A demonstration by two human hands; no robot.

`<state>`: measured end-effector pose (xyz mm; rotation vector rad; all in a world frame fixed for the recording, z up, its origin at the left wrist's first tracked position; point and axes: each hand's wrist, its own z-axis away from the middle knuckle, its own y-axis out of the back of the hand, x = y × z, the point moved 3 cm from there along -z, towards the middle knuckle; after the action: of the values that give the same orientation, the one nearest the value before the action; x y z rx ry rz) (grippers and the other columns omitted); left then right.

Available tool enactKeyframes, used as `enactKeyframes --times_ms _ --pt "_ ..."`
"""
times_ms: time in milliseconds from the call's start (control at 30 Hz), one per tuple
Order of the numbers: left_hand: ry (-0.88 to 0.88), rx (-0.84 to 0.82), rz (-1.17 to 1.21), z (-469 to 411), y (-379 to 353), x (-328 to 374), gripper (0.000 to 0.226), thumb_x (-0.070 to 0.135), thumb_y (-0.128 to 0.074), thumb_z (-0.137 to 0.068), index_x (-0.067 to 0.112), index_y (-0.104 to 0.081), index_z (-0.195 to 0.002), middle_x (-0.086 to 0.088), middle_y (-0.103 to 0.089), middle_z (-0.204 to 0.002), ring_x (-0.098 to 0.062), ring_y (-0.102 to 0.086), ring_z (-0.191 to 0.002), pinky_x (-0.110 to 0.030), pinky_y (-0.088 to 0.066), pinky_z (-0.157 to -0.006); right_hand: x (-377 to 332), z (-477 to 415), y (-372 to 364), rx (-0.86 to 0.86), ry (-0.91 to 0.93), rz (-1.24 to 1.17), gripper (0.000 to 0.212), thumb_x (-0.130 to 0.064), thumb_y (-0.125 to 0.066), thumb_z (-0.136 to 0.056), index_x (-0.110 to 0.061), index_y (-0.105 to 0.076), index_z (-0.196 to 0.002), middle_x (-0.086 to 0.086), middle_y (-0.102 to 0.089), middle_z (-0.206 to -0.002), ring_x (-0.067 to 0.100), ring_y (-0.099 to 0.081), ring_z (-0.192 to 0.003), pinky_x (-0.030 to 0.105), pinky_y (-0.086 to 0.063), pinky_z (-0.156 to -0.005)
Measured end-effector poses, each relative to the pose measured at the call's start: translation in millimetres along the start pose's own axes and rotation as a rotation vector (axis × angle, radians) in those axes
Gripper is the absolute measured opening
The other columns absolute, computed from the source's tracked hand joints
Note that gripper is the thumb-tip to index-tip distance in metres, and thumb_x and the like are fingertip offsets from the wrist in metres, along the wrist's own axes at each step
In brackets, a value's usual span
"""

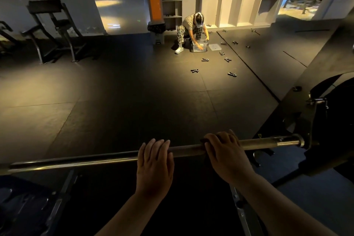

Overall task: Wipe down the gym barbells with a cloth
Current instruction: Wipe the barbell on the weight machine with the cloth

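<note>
Barbell (95, 159) is lying horizontally across the foreground, its right end sitting in a dark rack (314, 120); its left end is running out of view. Right hand (227, 154) is clasping a dark cloth (204, 141) around the shaft, fingers curled over the top. Only an edge of the cloth is showing past the fingertips, with a fold below the bar. Left hand (155, 161) is resting on the shaft near the right, fingers lying fairly straight across it and not closing round it. The step in hand appears to be wiping the right portion of the shaft, with the left hand steadying.

Risks being noted:
- The bar seems to be resting loose on the rack, so a hard sideways stroke could be rolling or shifting it. The left hand is offering only light restraint.
- The cloth is bunching small under the palm. Bare skin could be dragging over the metal, and the underside of the shaft could be going unwiped.
- Lighting is dim, so missed patches could be passing unnoticed.
- Fingers travelling toward the collar could be getting pinched against the rack bracket.

Beyond, another person (189, 25) is crouching over a clear bin (199, 49). Small black clips (195, 71) are lying scattered on the floor mats (134, 92), well apart from the work.
</note>
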<state>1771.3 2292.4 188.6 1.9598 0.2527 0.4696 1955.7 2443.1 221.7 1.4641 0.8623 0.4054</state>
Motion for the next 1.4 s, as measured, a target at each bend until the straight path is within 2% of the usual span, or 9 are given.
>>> enactKeyframes --times_ms 200,433,533,633,767,833,967,1200,1400 --pt "-0.009 0.029 0.016 1 2 -6 0.046 0.035 -0.032 -0.106 0.012 -0.058 -0.136 -0.005 -0.060 -0.137 -0.023 -0.047 -0.139 -0.047 -0.030 -0.122 0 -3 0 0.168 -0.162 0.007 0.035 -0.041 -0.031 -0.103 -0.028 -0.060 -0.117 -0.004 -0.064 -0.098 0.020 -0.064 -0.098 0.048 -0.038 -0.114" --pt "-0.005 0.035 -0.011 3 7 -16 0.047 0.035 -0.031 -0.106 0.012 -0.061 -0.134 -0.005 -0.062 -0.135 -0.022 -0.049 -0.137 -0.047 -0.029 -0.122 -24 -9 -7 0.003 0.067 -0.029 0.040 -0.050 -0.025 -0.103 -0.036 -0.051 -0.129 -0.011 -0.060 -0.120 0.010 -0.056 -0.117 0.044 -0.023 -0.124" --pt "0.000 0.037 -0.006 5 10 -21 0.046 0.034 -0.031 -0.106 0.012 -0.059 -0.135 -0.005 -0.061 -0.136 -0.022 -0.049 -0.137 -0.047 -0.029 -0.122 -19 -8 -4 0.049 -0.024 -0.012 0.033 -0.045 -0.029 -0.104 -0.035 -0.054 -0.124 -0.010 -0.064 -0.108 0.011 -0.062 -0.105 0.048 -0.033 -0.119" --pt "0.015 0.028 -0.033 7 12 -27 0.046 0.034 -0.031 -0.106 0.013 -0.058 -0.136 -0.005 -0.060 -0.137 -0.022 -0.048 -0.138 -0.044 -0.026 -0.123 -42 -8 -12 0.112 -0.119 0.032 0.035 -0.041 -0.030 -0.102 -0.029 -0.058 -0.118 -0.004 -0.063 -0.106 0.018 -0.061 -0.107 0.049 -0.029 -0.121" --pt "0.024 0.024 -0.042 8 13 -35 0.046 0.034 -0.031 -0.106 0.013 -0.058 -0.137 -0.005 -0.060 -0.138 -0.021 -0.047 -0.139 -0.045 -0.026 -0.123 -49 -8 -19 0.064 0.023 -0.003 0.045 -0.048 -0.021 -0.102 -0.033 -0.053 -0.129 -0.007 -0.058 -0.124 0.016 -0.053 -0.123 0.046 -0.022 -0.124" --pt "0.025 0.027 -0.036 8 14 -38 0.044 0.034 -0.033 -0.106 0.013 -0.058 -0.136 -0.005 -0.060 -0.137 -0.021 -0.048 -0.138 -0.045 -0.027 -0.123 -39 -10 -12 0.019 0.088 -0.018 0.047 -0.051 -0.019 -0.102 -0.034 -0.051 -0.132 -0.010 -0.059 -0.125 0.012 -0.055 -0.121 0.043 -0.025 -0.123" --pt "0.036 0.037 -0.025 10 17 -45 0.044 0.033 -0.033 -0.106 0.013 -0.058 -0.136 -0.004 -0.061 -0.137 -0.021 -0.048 -0.138 -0.044 -0.025 -0.124 -46 -16 -10 0.061 -0.022 -0.016 0.040 -0.044 -0.027 -0.102 -0.030 -0.058 -0.123 -0.006 -0.064 -0.111 0.016 -0.061 -0.107 0.043 -0.036 -0.116" --pt "0.034 0.044 -0.024 15 22 -58 0.043 0.032 -0.034 -0.107 0.013 -0.058 -0.137 -0.004 -0.060 -0.139 -0.021 -0.046 -0.140 -0.042 -0.022 -0.125 -61 -20 -12 -0.018 0.073 0.034 0.041 -0.047 -0.023 -0.102 -0.035 -0.052 -0.129 -0.013 -0.062 -0.119 0.009 -0.058 -0.113 0.038 -0.033 -0.117" --pt "0.052 0.053 0.003 20 30 -78 0.045 0.033 -0.031 -0.107 0.012 -0.059 -0.136 -0.005 -0.060 -0.139 -0.021 -0.047 -0.140 -0.046 -0.029 -0.123 -80 -19 -19 0.069 -0.099 0.022 0.036 -0.041 -0.033 -0.100 -0.027 -0.059 -0.119 -0.004 -0.065 -0.109 0.017 -0.060 -0.103 0.036 -0.046 -0.101"
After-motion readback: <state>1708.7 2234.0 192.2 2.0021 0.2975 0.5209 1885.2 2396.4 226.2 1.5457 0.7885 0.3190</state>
